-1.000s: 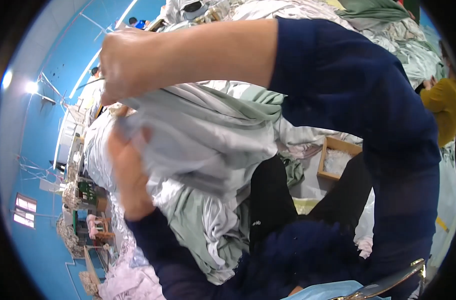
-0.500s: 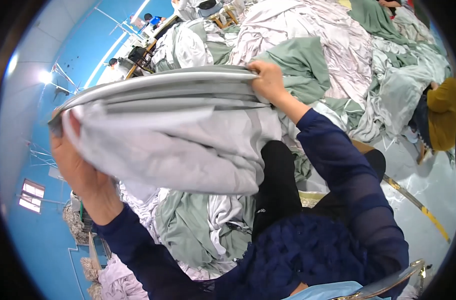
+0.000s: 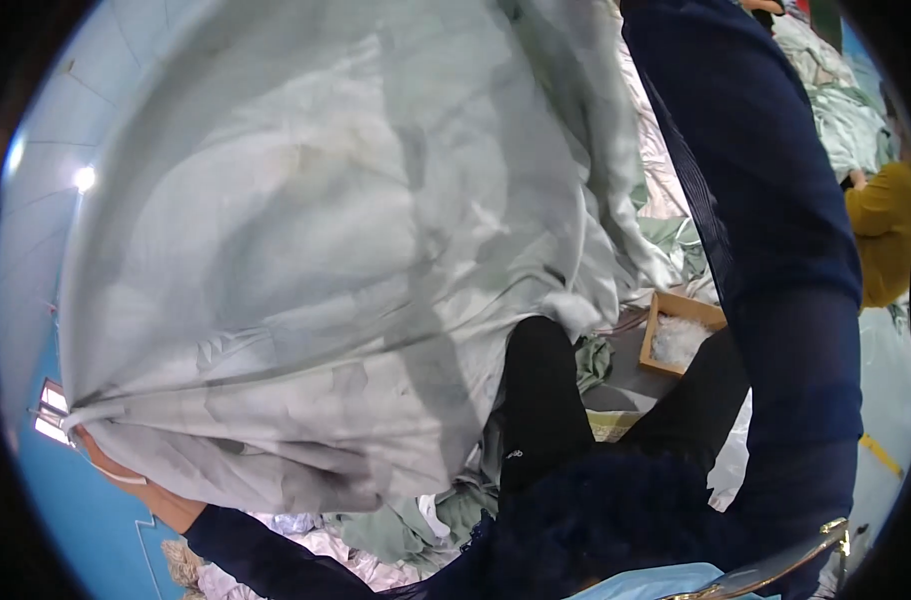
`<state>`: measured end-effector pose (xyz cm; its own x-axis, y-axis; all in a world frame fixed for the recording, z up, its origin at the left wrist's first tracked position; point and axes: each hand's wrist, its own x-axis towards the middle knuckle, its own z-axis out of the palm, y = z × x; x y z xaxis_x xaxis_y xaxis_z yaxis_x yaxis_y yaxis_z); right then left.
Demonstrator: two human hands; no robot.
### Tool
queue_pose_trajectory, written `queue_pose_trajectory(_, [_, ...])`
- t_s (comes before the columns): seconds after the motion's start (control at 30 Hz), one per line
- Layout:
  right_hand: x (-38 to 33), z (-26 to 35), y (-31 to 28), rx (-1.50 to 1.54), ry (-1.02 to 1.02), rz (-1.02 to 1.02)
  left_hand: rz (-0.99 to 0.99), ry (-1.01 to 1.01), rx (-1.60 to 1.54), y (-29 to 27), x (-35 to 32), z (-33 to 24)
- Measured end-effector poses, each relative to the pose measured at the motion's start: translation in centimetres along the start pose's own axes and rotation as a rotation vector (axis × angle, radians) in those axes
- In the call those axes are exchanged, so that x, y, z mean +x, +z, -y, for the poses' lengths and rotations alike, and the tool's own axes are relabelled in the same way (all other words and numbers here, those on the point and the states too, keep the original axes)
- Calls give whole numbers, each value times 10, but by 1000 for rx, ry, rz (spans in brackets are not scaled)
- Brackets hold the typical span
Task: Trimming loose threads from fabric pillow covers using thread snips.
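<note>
A large pale grey-green cloth (image 3: 316, 220) is spread out in front of me and fills most of the view. At the far left, my left hand (image 3: 116, 462) is closed on a gathered corner of it, with most of the fingers hidden behind the fabric. My right arm (image 3: 786, 250), in a dark blue sleeve, reaches up past the top edge, so the right hand is out of the picture. The cloth's lower part hangs against my black-trousered knee (image 3: 541, 360).
By my legs stands a shallow wooden box (image 3: 659, 345) holding white fluffy bits. Heaped green and white fabric (image 3: 406, 530) lies below the cloth; more pale fabric (image 3: 846, 120) is piled at the far right. A person in a mustard top (image 3: 881, 225) is beside it.
The bunched cloth has opened into a wide raised sheet. My right arm has gone up until its hand left the view; my left hand has moved lower and further left.
</note>
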<state>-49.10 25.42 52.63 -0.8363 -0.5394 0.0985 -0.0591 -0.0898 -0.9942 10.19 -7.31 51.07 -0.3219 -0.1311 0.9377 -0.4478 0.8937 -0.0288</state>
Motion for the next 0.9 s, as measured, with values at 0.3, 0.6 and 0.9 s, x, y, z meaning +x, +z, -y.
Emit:
queue_pose_trajectory(0.3, [78, -126, -7, -272, -691, -113, -38, -224, 207, 47, -76, -32])
queue_pose_trajectory(0.6, [51, -39, 62, 113, -738, -39, -40, -848, -691, 60, -119, -40])
queue_pose_trajectory(0.9, [-53, 64, 127, 303, -573, -566, 18, -999, -1150, 65, -110, -61])
